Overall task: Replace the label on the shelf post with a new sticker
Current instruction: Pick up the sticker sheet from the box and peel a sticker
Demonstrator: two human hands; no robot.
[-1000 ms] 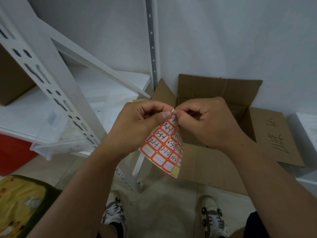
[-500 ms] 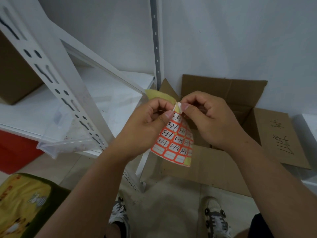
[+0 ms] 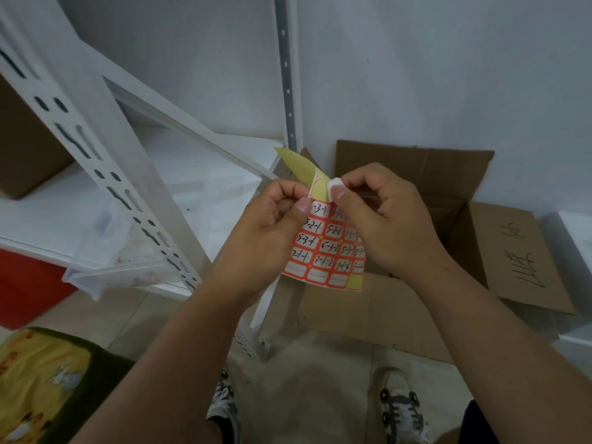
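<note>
sticker sheet (image 3: 323, 251) right columns hidden behind right hand (image 3: 384, 225); rightmost handwriting blurred

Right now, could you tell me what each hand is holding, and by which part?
The left hand pinches the sticker sheet near its top edge. The right hand pinches one sticker by its corner.

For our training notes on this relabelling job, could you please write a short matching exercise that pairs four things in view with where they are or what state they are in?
Things:
1. sticker sheet
2. peeled sticker
3. clear bin
4. cardboard box

States or places:
A. on the white shelf
B. open, on the floor by the wall
C. pinched at the right hand's fingertips
D. held by the left hand, top corner bent back

Pairs: 1-D, 2-C, 3-A, 4-B
</note>
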